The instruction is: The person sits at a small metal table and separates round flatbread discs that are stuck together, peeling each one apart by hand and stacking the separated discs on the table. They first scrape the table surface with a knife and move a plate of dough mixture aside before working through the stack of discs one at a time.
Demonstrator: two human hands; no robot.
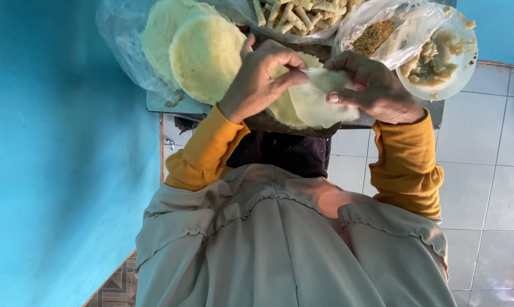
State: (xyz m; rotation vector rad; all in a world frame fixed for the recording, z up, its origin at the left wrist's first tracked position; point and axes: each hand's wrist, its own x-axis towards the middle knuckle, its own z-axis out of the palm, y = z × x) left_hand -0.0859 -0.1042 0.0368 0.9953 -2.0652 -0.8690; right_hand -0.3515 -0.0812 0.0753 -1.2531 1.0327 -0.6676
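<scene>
My left hand and my right hand meet over a dark wooden board. Both pinch the top edge of one thin, pale, round wrapper sheet, which droops over the board. More pale sheets lie under it, partly hidden by my left hand. Mustard-yellow sleeves cover both my arms.
Two stacks of round pale-yellow wrappers lie on clear plastic to the left. A bag of rolled sticks sits at the top. To the right are a bag of brown crumbs and a white plate of filling. A blue wall is on the left and a tiled floor on the right.
</scene>
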